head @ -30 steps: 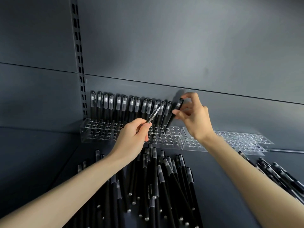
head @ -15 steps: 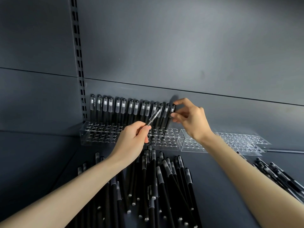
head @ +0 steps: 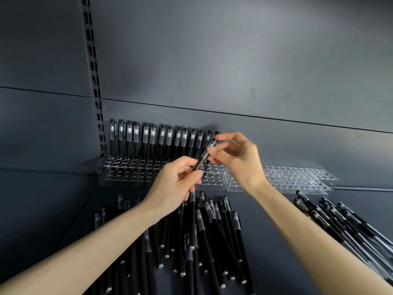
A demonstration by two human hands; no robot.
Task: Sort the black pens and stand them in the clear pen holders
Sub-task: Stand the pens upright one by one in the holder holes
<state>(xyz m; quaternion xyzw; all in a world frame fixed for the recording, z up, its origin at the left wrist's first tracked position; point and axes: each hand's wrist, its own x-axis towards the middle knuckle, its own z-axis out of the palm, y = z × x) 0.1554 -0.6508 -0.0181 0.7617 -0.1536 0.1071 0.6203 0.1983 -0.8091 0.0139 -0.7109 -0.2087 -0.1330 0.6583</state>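
Dark grey back panel (head: 234,60) and a slotted upright (head: 93,81) close off the rear of a shelf (head: 265,252) of the same colour. Against that panel sit two clear pen holders side by side: the left holder (head: 127,173) carries a row of standing pens (head: 153,139) in its rearmost holes, caps up, while the right holder (head: 297,177) shows no pens. Filling from the back first looks deliberate, since it leaves the front holes reachable without knocking what already stands. Both hands share one black pen (head: 207,153), tilted with its frosted cap up and to the right, over the right end of the left holder and just in front of the last pens in the row, clear of the holes. The left hand (head: 176,186) pinches the lower barrel between thumb and forefinger, its other fingers curled loosely beneath; the right hand (head: 236,158) pinches the cap end, forefinger (head: 227,135) above and thumb under. I judge this a hand-over: the left sits nearer the loose pens (head: 204,241) lying flat in front of the person, and the right, nearer the free holes, takes the pen by its top so the tip can drop straight down. A second heap (head: 340,220) lies at the far right, too blurred to tell its kind.
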